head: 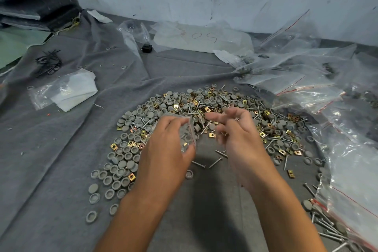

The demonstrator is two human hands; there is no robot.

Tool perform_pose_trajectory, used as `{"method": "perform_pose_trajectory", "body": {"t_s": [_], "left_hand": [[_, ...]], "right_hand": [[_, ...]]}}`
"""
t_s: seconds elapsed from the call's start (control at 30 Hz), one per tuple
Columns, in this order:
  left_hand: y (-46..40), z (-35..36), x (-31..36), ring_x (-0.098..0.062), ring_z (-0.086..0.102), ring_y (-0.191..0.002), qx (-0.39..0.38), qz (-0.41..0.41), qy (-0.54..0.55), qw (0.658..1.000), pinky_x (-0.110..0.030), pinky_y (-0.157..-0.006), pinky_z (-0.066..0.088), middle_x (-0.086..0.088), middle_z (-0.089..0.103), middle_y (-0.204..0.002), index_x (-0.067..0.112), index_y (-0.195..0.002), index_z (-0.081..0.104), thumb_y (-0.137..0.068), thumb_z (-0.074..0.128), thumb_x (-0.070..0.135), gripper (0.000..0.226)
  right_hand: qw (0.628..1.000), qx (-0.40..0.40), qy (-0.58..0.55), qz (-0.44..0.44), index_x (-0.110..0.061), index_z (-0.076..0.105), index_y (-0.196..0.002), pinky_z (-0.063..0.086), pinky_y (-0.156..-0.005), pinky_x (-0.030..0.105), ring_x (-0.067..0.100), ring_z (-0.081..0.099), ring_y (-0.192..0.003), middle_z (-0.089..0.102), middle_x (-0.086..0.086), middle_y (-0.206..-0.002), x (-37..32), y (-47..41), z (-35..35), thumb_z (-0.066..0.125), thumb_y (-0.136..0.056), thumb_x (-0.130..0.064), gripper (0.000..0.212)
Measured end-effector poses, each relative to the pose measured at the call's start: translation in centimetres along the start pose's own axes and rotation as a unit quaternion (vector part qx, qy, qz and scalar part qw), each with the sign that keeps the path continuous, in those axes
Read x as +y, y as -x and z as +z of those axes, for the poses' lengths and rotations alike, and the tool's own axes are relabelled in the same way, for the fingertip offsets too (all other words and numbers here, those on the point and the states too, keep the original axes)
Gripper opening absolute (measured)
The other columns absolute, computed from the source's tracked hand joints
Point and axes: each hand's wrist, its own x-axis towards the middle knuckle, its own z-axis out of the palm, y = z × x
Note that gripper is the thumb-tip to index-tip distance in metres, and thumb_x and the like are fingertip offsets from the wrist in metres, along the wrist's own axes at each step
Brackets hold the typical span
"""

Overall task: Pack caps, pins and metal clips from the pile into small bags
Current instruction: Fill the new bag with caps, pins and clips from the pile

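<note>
Grey cloth (61, 149), one held bag (187, 135)

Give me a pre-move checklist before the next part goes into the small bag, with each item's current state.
1. Left hand grips the small bag: ok.
2. Bag mouth open: cannot tell.
3. Bag already holds caps: ok, grey ones show through.
4. Right hand holds a part: cannot tell, blurred.
5. Pile of caps, pins and clips within reach of both hands: ok.
6. Loose pins lie on the grey cloth below the hands: ok.
</note>
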Motion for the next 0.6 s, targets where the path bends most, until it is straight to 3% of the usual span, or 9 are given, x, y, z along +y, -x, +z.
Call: {"method": "perform_pose_trajectory", "body": {"t_s": [0.03, 0.1, 0.23, 0.3, 0.37, 0.47, 0.6], "left_hand": [[0.0, 0.0, 0.0, -0.007, 0.056, -0.109, -0.002, 0.001, -0.002, 1.0, -0.028, -0.094, 0.048, 0.012, 0.052, -0.124, 0.022, -0.129, 0.06, -0.082, 0.076, 0.02, 0.051], [0.0, 0.1, 0.1, -0.007, 0.056, -0.109, -0.007, 0.001, -0.006, 1.0, -0.028, -0.093, 0.048, 0.013, 0.052, -0.125, 0.022, -0.131, 0.06, -0.082, 0.076, 0.02, 0.051], [-0.1, 0.1, 0.1, -0.002, 0.052, -0.104, -0.011, -0.004, -0.004, 1.0, -0.025, -0.089, 0.045, 0.014, 0.051, -0.125, 0.024, -0.132, 0.058, -0.082, 0.078, 0.022, 0.054], [0.0, 0.1, 0.1, 0.001, 0.05, -0.103, -0.013, -0.003, -0.003, 1.0, -0.023, -0.088, 0.043, 0.017, 0.05, -0.123, 0.028, -0.131, 0.057, -0.081, 0.079, 0.024, 0.054], [0.0, 0.0, 0.2, 0.001, 0.053, -0.1, -0.02, -0.003, 0.009, 1.0, -0.024, -0.084, 0.046, 0.02, 0.048, -0.118, 0.032, -0.126, 0.059, -0.081, 0.078, 0.024, 0.05], [-0.1, -0.1, 0.2, 0.003, 0.052, -0.099, -0.03, 0.008, 0.008, 0.999, -0.026, -0.08, 0.051, 0.023, 0.047, -0.114, 0.031, -0.121, 0.064, -0.082, 0.076, 0.022, 0.042], [-0.3, 0.0, 0.0, 0.0, 0.053, -0.095, -0.016, -0.004, 0.031, 0.999, -0.022, -0.077, 0.048, 0.017, 0.053, -0.111, 0.026, -0.115, 0.065, -0.081, 0.07, 0.019, 0.035]], "right_hand": [[0.998, -0.014, -0.056, 0.03, -0.015, 0.044, -0.11, 0.047, -0.054, 0.018, 0.004, 0.057, -0.061, 0.078, -0.003, -0.089, -0.2, 0.0, -0.2, 0.03, -0.102, 0.007, 0.027], [0.99, -0.058, -0.123, 0.043, -0.009, 0.043, -0.112, 0.056, -0.064, 0.018, 0.007, 0.07, -0.073, 0.079, 0.002, -0.091, -0.6, 0.2, -0.5, 0.031, -0.106, 0.005, 0.019], [0.993, -0.107, -0.013, -0.056, -0.009, 0.052, -0.111, 0.057, -0.087, 0.026, 0.012, 0.071, -0.108, 0.076, 0.0, -0.112, -0.2, 0.9, -0.2, 0.041, -0.107, -0.012, 0.013], [0.986, -0.108, 0.058, -0.116, -0.016, 0.068, -0.108, 0.051, -0.091, 0.018, 0.003, 0.063, -0.119, 0.074, -0.005, -0.118, 0.1, 1.1, 0.3, 0.048, -0.105, -0.015, 0.021], [0.974, -0.129, 0.116, -0.143, -0.028, 0.076, -0.111, 0.041, -0.092, 0.003, -0.004, 0.045, -0.134, 0.061, -0.009, -0.138, 0.3, 1.4, 0.8, 0.056, -0.101, -0.02, 0.024], [0.94, -0.138, 0.259, -0.172, -0.052, 0.069, -0.117, 0.015, -0.102, 0.002, -0.01, 0.017, -0.142, 0.034, -0.024, -0.154, 1.0, 1.4, 1.1, 0.059, -0.099, -0.037, 0.026], [0.921, -0.124, 0.318, -0.189, -0.06, 0.06, -0.125, 0.004, -0.1, -0.003, -0.008, 0.01, -0.14, 0.024, -0.025, -0.156, 1.2, 1.3, 1.1, 0.056, -0.101, -0.037, 0.033]]}}
